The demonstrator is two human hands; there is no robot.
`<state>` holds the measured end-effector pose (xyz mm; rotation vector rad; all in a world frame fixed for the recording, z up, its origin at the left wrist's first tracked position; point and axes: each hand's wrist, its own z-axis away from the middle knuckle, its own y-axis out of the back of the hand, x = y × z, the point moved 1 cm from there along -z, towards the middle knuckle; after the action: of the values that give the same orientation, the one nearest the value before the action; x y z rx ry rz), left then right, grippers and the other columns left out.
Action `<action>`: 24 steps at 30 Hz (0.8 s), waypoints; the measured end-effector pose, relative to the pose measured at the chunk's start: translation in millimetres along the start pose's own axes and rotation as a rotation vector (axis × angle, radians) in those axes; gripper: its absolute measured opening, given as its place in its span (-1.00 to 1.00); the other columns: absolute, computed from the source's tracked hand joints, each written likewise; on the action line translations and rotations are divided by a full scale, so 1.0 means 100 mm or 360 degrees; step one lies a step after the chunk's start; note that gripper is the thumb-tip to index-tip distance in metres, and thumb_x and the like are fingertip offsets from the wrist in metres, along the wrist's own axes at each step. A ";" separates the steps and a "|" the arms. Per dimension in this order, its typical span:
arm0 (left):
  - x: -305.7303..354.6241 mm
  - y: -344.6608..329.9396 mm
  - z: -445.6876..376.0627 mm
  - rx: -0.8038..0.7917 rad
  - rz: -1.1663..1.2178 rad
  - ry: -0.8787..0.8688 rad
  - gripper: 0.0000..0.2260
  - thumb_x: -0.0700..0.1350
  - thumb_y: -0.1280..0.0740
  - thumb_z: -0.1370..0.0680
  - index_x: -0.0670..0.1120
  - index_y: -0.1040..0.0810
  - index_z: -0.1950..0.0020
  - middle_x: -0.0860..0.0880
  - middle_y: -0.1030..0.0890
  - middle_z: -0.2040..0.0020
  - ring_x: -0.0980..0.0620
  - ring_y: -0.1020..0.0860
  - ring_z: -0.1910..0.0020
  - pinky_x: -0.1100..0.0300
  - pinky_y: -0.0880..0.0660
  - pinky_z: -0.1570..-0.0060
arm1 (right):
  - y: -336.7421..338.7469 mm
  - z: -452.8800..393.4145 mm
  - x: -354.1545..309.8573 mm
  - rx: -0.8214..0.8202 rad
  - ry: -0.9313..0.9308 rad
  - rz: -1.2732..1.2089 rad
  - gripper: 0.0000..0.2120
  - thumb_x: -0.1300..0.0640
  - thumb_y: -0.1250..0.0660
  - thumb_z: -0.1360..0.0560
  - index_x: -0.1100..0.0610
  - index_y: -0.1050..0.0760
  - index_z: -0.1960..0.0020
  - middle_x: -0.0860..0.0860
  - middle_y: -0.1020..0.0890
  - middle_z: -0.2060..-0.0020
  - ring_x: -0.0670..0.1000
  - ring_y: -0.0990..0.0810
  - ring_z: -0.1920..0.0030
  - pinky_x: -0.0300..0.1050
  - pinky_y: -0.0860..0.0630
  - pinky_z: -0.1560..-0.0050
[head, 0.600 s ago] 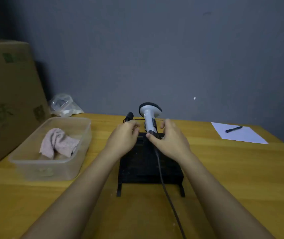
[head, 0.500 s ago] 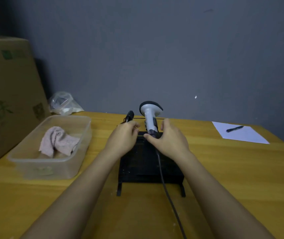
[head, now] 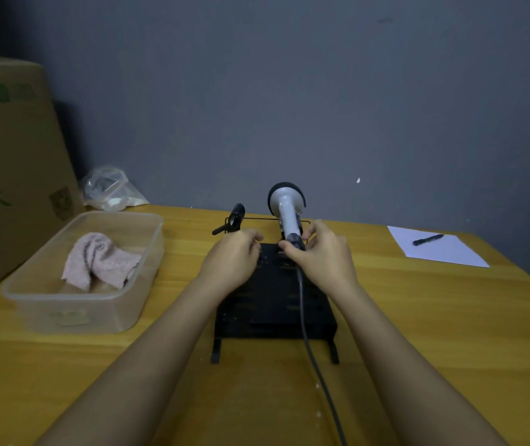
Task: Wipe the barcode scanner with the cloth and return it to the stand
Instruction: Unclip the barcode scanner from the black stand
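Scanner (head: 287,209) upright on stand (head: 273,304), R hand (head: 323,257) fingers (head: 309,231) pinching handle, L hand (head: 233,259) curled, empty.

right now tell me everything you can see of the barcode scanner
The barcode scanner looks like plastic: a pale grey handle, a black-rimmed head at the top, and a dark lower end where a black cable runs toward the camera. It stands roughly upright at the back of the black stand. The right hand pinches its lower end; the left hand sits beside it on the stand.
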<state>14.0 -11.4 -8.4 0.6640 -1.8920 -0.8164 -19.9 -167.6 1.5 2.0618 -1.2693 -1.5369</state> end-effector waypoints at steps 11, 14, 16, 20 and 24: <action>0.32 -0.33 -0.09 -0.0167 0.0003 -0.0043 -0.71 -0.06 -0.18 -0.58 -0.06 -0.44 -0.29 -0.06 -0.61 -0.12 -0.03 -0.58 -0.05 -0.01 -0.55 -0.02 | 0.24 0.04 0.43 0.0173 -0.0125 -0.0362 -0.63 -0.04 -0.47 -0.38 0.24 -0.43 0.21 -0.01 -0.53 0.41 -0.06 -0.48 0.38 -0.32 -0.36 0.42; 0.36 -0.42 -0.15 -0.0161 -0.0031 -0.0087 -0.61 0.00 -0.22 -0.57 -0.07 -0.36 -0.37 -0.06 -0.51 -0.27 -0.04 -0.51 -0.19 0.09 -0.47 -0.06 | 0.24 0.04 0.50 0.0196 -0.0151 -0.0388 -0.59 -0.05 -0.46 -0.39 0.30 -0.44 0.19 0.00 -0.53 0.41 -0.04 -0.49 0.38 -0.29 -0.35 0.41; 0.38 -0.47 -0.18 -0.0190 -0.0045 -0.0103 -0.53 0.05 -0.24 -0.56 -0.08 -0.30 -0.42 -0.06 -0.43 -0.36 -0.05 -0.44 -0.29 0.06 -0.43 -0.12 | 0.25 0.03 0.54 0.0198 -0.0168 -0.0387 -0.59 -0.06 -0.45 -0.39 0.29 -0.44 0.19 0.02 -0.55 0.40 -0.01 -0.52 0.36 -0.20 -0.39 0.35; 0.41 -0.60 -0.28 -0.0247 -0.0059 -0.0122 -0.49 0.09 -0.27 -0.54 -0.07 -0.28 -0.42 -0.07 -0.40 -0.37 -0.06 -0.38 -0.33 0.03 -0.42 -0.14 | 0.27 0.03 0.61 0.0203 -0.0170 -0.0404 -0.63 -0.08 -0.45 -0.39 0.22 -0.44 0.22 0.07 -0.60 0.37 0.04 -0.57 0.31 -0.15 -0.43 0.32; 0.44 -0.71 -0.37 -0.0210 -0.0124 -0.0124 -0.52 0.09 -0.28 -0.53 -0.07 -0.31 -0.38 -0.08 -0.42 -0.30 -0.07 -0.39 -0.29 0.07 -0.42 -0.04 | 0.26 0.01 0.64 0.0178 -0.0188 -0.0411 -0.59 -0.15 -0.44 -0.37 0.20 -0.46 0.19 0.11 -0.63 0.32 0.07 -0.61 0.26 -0.01 -0.53 0.23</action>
<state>36.6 -97.4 -26.6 0.6352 -1.8727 -1.0206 -30.3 -231.9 -22.6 2.3130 -1.1912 -1.7576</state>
